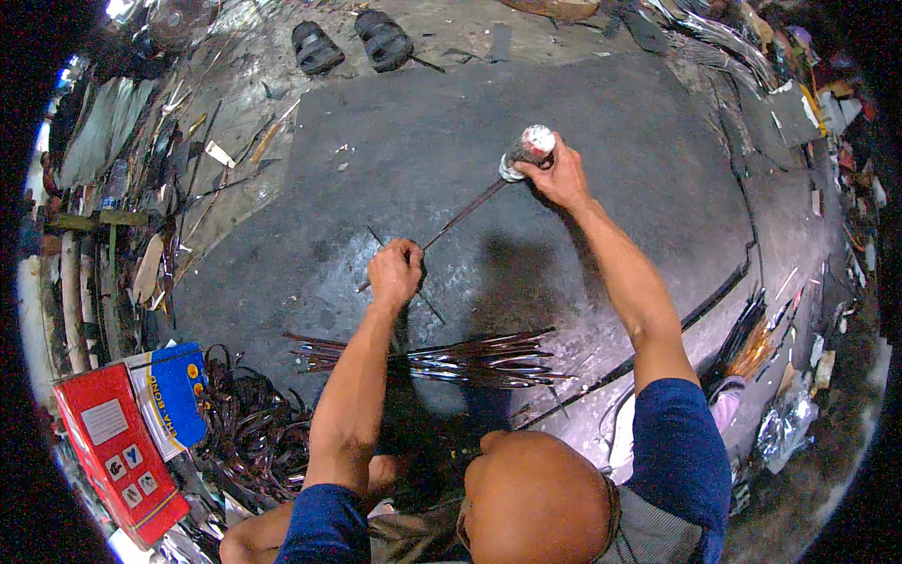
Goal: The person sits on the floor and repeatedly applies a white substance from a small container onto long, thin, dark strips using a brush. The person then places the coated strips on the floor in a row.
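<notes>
My right hand [561, 176] is closed round the thick handle [528, 152] of a long thin dark tool, its handle wrapped in white at both ends. The tool's narrow dark shaft [470, 209] slants down to the left and reaches my left hand [395, 273]. That hand is closed low over the dark sheet, its fingers pressed together. A thin dark strip [430, 305] crosses beneath it, its two ends sticking out above and below. Where strip and shaft meet is hidden by my fingers. Nearer me lies a bundle of glossy dark strips [470, 359], partly behind my left forearm.
A grey-black sheet [376, 141] covers the floor. At the left lie a tangle of dark strips [246, 423], a red box [122, 451] and a blue, white and yellow box [171, 395]. Two black sandals [383, 42] lie at the far edge. Scraps clutter both sides.
</notes>
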Action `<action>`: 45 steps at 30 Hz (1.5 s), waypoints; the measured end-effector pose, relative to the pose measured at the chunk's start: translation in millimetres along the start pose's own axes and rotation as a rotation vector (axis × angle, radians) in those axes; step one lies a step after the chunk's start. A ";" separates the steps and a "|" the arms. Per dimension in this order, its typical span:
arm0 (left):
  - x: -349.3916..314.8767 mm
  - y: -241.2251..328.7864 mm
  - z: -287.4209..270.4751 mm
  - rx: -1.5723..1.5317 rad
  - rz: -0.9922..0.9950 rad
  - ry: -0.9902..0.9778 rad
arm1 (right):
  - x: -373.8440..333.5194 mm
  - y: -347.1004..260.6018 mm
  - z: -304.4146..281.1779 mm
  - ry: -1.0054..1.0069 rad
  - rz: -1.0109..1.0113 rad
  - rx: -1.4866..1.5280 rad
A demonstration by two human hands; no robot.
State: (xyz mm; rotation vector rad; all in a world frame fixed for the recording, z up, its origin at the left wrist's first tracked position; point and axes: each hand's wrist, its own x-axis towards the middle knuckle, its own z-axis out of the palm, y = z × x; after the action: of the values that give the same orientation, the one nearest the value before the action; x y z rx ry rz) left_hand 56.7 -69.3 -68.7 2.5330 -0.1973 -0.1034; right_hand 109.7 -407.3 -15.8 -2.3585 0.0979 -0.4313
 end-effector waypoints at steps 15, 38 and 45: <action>0.7 5.2 1.8 0.065 -0.021 0.021 | 0.9 8.5 -44.0 0.041 0.079 -0.005; -68.9 81.7 -167.3 0.285 0.672 0.233 | -137.3 -207.0 -46.3 -0.021 -0.437 0.006; -93.7 114.8 -219.8 0.222 0.730 0.503 | -133.4 -239.1 -33.9 -0.212 -0.380 0.428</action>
State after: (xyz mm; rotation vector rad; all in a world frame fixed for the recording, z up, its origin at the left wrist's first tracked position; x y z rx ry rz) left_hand -23.3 -25.2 180.2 2.4365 -0.9380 0.8647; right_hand -39.5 -228.4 131.8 -1.9776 -0.5006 -0.3371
